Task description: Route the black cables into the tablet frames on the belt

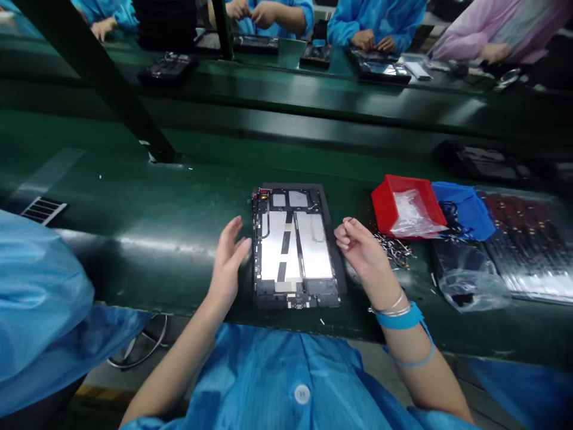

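Observation:
An opened tablet [317,245], its battery cells, ribbon cables and circuit board exposed, lies on a dark pad [329,206] on the green bench. Just off its left edge is my left hand [230,257], thumb and fingers apart and holding nothing. My right hand [362,248] hovers by the tablet's right edge with its fingertips pinched together. Whatever may be between those fingertips is too small to make out. Close to the right hand lies a pile of small cables [396,251].
Right of me stand a red bin [385,206] with a plastic bag, a blue bin [468,206] with black parts, and a tray of parts [528,239]. A green post [134,113] rises at left. Co-workers handle devices across the bench; a blue sleeve [40,298] is at left.

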The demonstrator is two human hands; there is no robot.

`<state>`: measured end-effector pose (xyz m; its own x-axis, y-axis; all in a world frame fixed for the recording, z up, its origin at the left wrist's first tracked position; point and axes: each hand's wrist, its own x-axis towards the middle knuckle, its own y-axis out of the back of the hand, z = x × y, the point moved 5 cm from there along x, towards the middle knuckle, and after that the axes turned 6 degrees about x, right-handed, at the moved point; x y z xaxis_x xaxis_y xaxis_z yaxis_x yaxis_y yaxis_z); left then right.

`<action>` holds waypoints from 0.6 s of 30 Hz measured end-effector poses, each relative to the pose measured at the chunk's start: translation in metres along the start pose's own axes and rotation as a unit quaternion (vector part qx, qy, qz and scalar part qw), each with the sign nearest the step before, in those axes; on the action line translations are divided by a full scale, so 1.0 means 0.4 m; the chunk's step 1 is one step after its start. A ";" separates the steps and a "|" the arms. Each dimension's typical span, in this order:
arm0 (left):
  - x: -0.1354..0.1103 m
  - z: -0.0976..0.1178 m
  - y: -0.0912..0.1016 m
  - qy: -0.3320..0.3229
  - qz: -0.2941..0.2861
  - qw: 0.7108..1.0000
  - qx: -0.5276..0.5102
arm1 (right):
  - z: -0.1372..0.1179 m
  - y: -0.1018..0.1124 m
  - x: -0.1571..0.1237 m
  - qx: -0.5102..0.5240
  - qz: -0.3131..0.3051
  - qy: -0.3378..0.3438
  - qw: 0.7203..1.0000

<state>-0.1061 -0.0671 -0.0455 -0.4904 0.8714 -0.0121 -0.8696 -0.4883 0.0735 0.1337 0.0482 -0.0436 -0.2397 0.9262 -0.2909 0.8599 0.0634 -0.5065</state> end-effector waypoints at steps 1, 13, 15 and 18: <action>0.018 -0.023 -0.027 0.029 -0.030 0.999 0.014 | 0.001 0.000 -0.001 0.002 0.004 -0.001 1.000; -0.186 -0.043 -0.099 0.017 -0.209 0.976 0.062 | -0.041 0.083 -0.170 -0.163 0.054 0.051 0.984; -0.187 -0.033 -0.089 -0.030 -0.226 0.970 0.089 | -0.067 0.037 -0.172 -0.227 0.047 0.071 0.970; -0.152 -0.006 -0.054 -0.143 -0.192 0.958 0.159 | -0.057 -0.072 -0.149 -0.276 -0.046 0.031 0.960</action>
<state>-0.0576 -0.1094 -0.0486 -0.0618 0.9835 0.1703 -0.8989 -0.1290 0.4188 0.1335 -0.0003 0.0069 -0.3128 0.9265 -0.2090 0.9484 0.3166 -0.0157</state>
